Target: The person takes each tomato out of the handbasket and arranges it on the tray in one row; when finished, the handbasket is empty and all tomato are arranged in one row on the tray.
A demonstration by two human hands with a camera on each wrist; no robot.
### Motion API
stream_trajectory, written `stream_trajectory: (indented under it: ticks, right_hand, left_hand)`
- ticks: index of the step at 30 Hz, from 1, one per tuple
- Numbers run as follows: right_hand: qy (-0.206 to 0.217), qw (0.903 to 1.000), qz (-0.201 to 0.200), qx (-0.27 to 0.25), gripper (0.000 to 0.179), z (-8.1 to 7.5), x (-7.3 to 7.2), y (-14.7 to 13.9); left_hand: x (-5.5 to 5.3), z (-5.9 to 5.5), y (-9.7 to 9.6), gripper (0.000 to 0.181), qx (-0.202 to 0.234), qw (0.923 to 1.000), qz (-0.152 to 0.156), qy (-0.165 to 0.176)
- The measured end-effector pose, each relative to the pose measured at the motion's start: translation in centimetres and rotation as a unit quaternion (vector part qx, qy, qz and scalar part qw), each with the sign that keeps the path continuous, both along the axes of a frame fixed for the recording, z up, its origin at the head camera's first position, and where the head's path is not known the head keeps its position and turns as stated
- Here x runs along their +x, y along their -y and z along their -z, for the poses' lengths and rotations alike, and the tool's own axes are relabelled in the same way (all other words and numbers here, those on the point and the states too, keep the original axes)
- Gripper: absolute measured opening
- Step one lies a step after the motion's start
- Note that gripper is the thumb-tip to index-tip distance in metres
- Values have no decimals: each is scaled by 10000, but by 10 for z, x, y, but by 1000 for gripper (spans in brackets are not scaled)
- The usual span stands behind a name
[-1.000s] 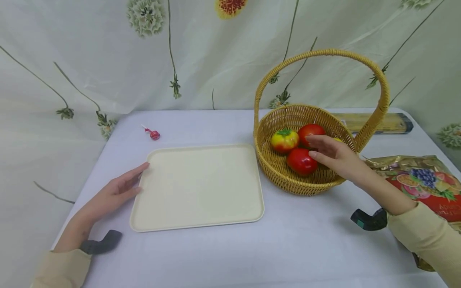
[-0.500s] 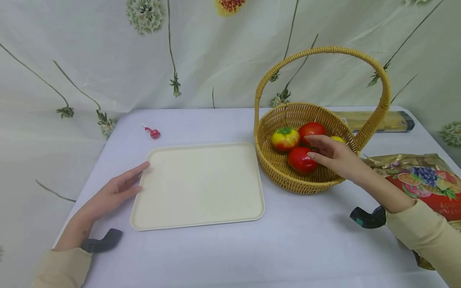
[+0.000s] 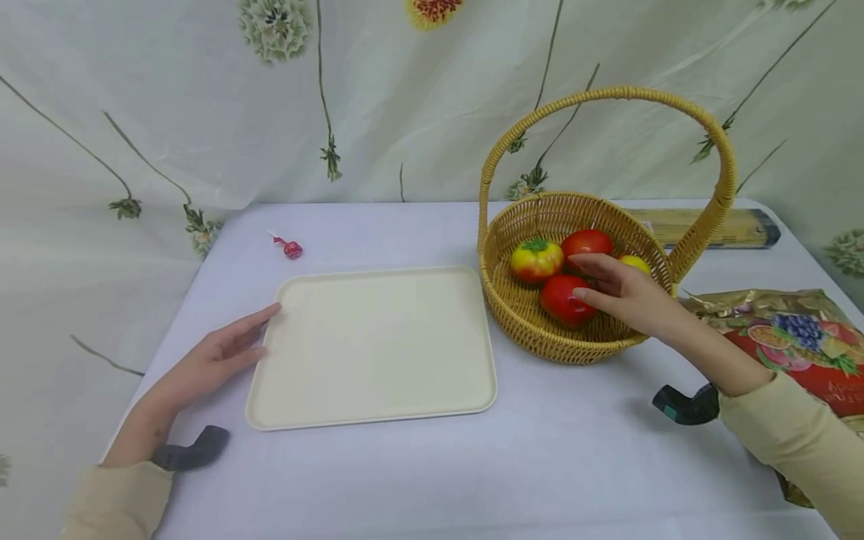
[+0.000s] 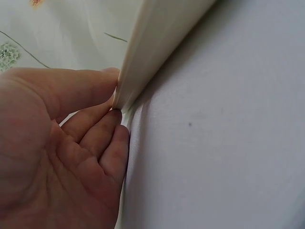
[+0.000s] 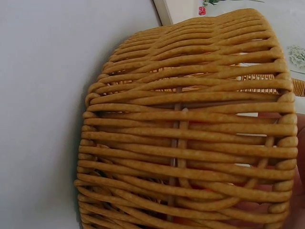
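Note:
My left hand (image 3: 209, 366) rests at the left side of a cream rectangular tray (image 3: 371, 349), fingers loosely extended. In the left wrist view the thumb (image 4: 88, 88) touches the tray's rim and the other fingertips lie close by it. My right hand (image 3: 624, 295) reaches over the near right rim of a round wicker basket (image 3: 540, 343) with a tall handle. Its fingers are relaxed, and its thumb overlaps a glossy red fruit (image 3: 562, 301). Beside that lie another red fruit (image 3: 586, 241) and a yellow-and-red fruit with a green top (image 3: 535, 262). In the right wrist view the basket wall (image 5: 190, 129) hides most of the hand.
A wrapped red lollipop (image 3: 292, 250) lies behind the tray. A yellow fruit (image 3: 636, 262) is partly hidden in the basket. A gold-and-red candy bag (image 3: 810, 345) lies under and beside the right forearm. Behind the basket is a long yellowish package (image 3: 732, 229). A patterned curtain (image 3: 378, 105) hangs behind the table.
The head view shifts slightly. Both hands, the tray, the basket and the fruit hold nearly the same places.

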State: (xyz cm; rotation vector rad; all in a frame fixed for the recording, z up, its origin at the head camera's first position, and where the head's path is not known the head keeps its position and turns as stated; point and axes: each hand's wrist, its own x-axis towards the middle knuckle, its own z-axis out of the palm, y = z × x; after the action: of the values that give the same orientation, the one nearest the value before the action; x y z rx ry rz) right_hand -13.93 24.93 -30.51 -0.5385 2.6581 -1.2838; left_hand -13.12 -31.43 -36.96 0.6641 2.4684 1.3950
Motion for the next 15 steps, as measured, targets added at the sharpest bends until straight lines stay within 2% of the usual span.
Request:
stream_trajectory:
  ticks: [8, 15]
  right_hand:
    - [119, 9997, -26, 212, 55, 0, -1, 2]
    - [177, 9978, -17, 646, 58, 1, -2, 3]
  left_hand:
    - [0, 0, 0, 58, -97, 9999, -57, 72]
    - [1, -1, 0, 58, -42, 9999, -92, 108]
